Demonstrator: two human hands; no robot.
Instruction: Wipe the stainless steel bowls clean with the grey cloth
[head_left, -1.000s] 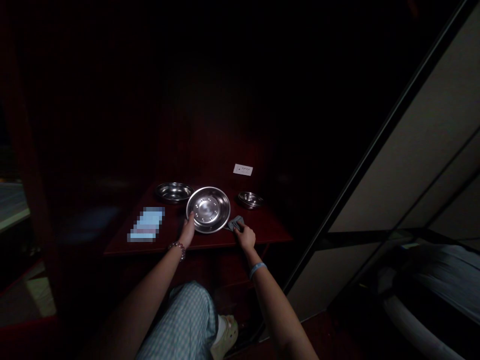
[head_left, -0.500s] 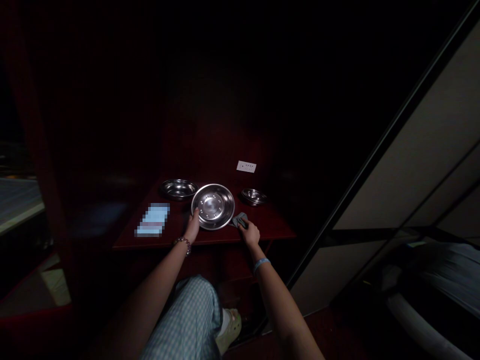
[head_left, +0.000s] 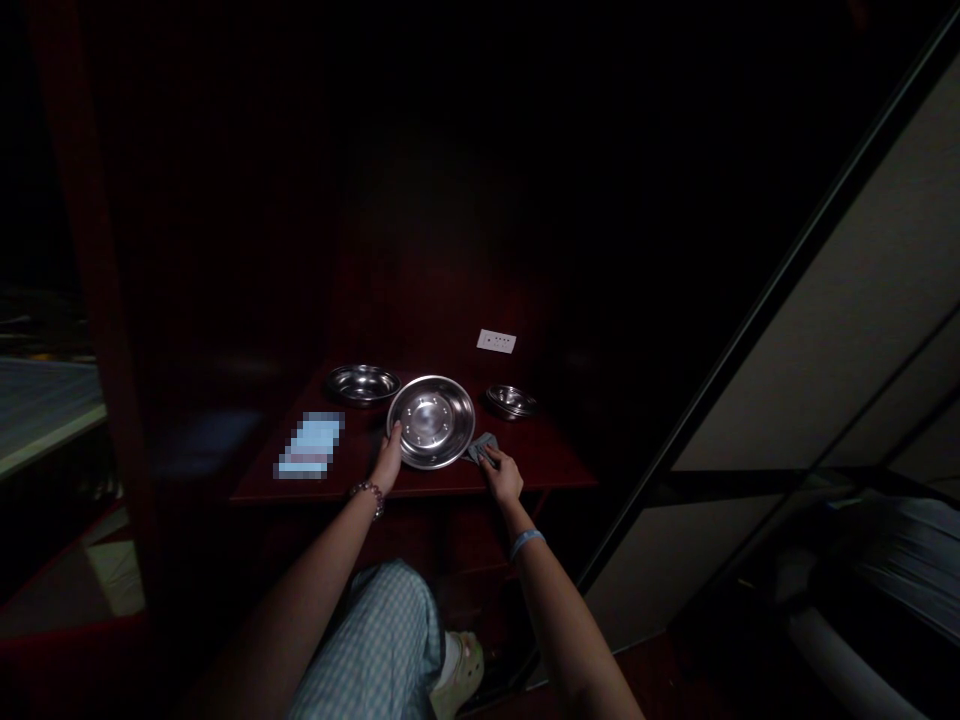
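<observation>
Left hand (head_left: 388,458) is closing on the near-left rim of the steel plate (head_left: 433,420), its thumb lying over the edge; the light is too dim to show where the other fingers sit. A beaded bracelet (head_left: 367,491) is circling that wrist. Right hand (head_left: 502,476) is pinching a small grey cloth (head_left: 481,448) with its fingers curled in narrow, and the cloth is touching the plate's near-right edge. A pale blue band (head_left: 527,541) is sitting on the right wrist.

The plate is resting near the front of a dark red table (head_left: 551,462), between the two hands, with its shiny inside facing up and catching small spots of light. Just behind it to the left, a wide steel bowl (head_left: 363,383) is standing upright, close to the plate's rim. To the right of the plate, a smaller steel bowl (head_left: 511,401) is sitting apart from it. A white card (head_left: 496,341) is showing further back, behind the small bowl. A blurred pale blue patch (head_left: 310,445) is lying flat on the table, left of the left hand.

Below the table edge, a checked trouser leg (head_left: 375,640) and a light shoe (head_left: 459,672) are showing between the forearms.
</observation>
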